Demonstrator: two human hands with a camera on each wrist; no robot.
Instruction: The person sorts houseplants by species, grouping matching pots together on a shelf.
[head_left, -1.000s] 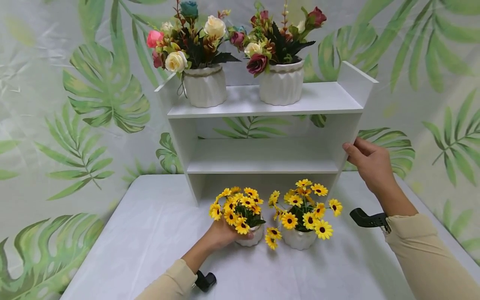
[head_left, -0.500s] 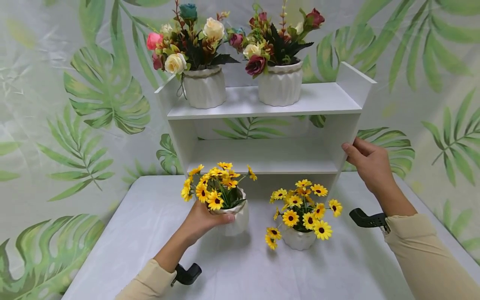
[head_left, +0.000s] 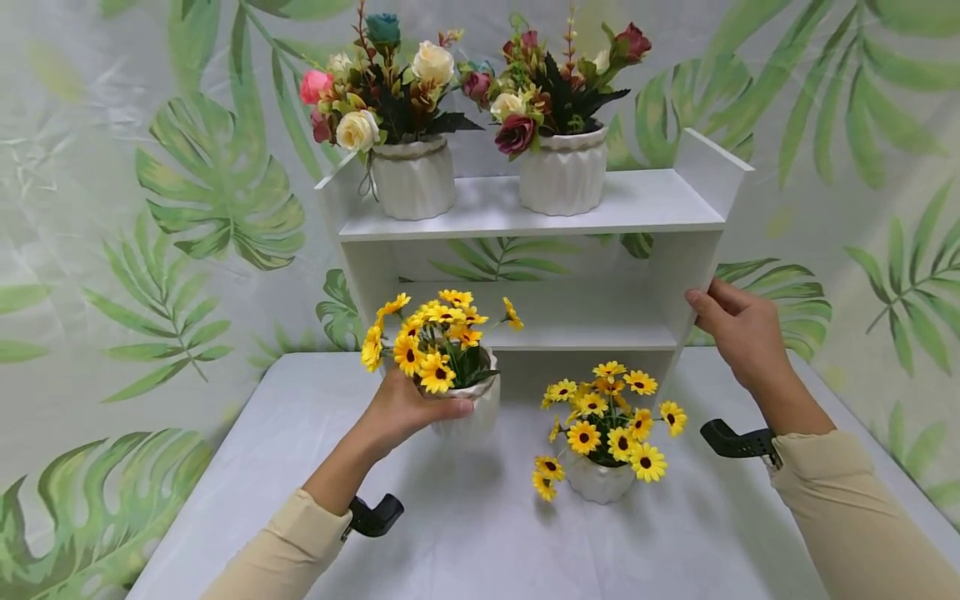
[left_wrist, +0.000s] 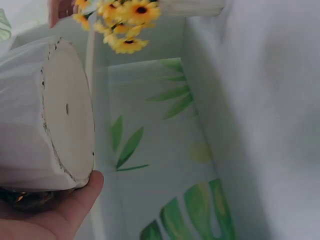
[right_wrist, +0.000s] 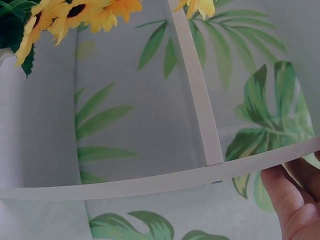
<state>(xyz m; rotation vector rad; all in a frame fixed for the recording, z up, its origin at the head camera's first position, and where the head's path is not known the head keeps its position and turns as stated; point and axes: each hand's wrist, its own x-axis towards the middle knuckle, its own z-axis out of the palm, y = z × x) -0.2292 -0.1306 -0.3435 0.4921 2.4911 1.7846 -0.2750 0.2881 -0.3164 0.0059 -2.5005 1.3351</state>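
Observation:
My left hand (head_left: 397,412) grips a white ribbed flowerpot (head_left: 483,408) of yellow daisy-like flowers (head_left: 438,333), thumb across its front near the rim. It hangs above the table, before the shelf's middle board. In the left wrist view the pot's flat underside (left_wrist: 70,110) shows, with a fingertip at its edge. My right hand (head_left: 738,329) pinches the right side panel of the white shelf (head_left: 525,227) between thumb and fingers; the right wrist view shows that panel edge (right_wrist: 150,189) too. A second pot of yellow flowers (head_left: 600,482) stands on the table, right of the held one.
Two white pots with artificial roses, one on the left (head_left: 414,179) and one on the right (head_left: 562,175), stand on the top board. Behind the shelf hangs a leaf-printed backdrop (head_left: 225,179). A white cloth covers the table (head_left: 495,550).
My left hand has lifted the pot of yellow flowers off the table, moving it up and slightly left toward the shelf's middle board. My right hand stays on the side panel.

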